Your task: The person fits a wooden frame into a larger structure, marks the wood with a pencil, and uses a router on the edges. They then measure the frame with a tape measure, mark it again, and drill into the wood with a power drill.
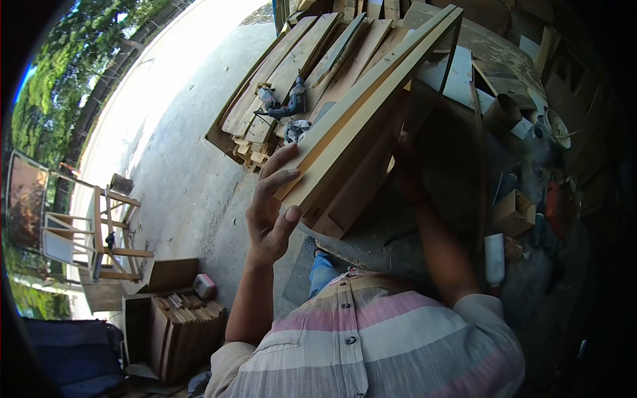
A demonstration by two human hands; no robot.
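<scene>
- The left hand (272, 209) is raised in front of the person's chest, the forearm going up from the striped shirt (371, 345), the elbow bent.
- Its fingers (282, 178) lie flat over the near edge of a wooden frame (358, 126), and the thumb presses from below, so this hand is grasping the frame.
- The right hand (406, 169) is on the other side of the frame, in deep shadow. The right forearm goes up to it from the sleeve. It touches the dark side of the frame, but I cannot tell if the fingers are closed around it.
- The wooden frame is held in the air between both hands, tilted, its long side running from the left hand up and to the right.
- The frame is made of pale planed boards. The upper faces are bright in the sun and the inner faces are brown and shaded. A short cross piece joins the long boards near the lower end.
- Behind the frame a pile of planks (292, 73) lies on the concrete floor (186, 172), and a power drill (285, 103) rests on the planks.
- At the left a wooden chair frame (109, 232) stands in the sun, well apart from the hands.
- Below it an open box of small wood pieces (182, 328) stands on the floor.
</scene>
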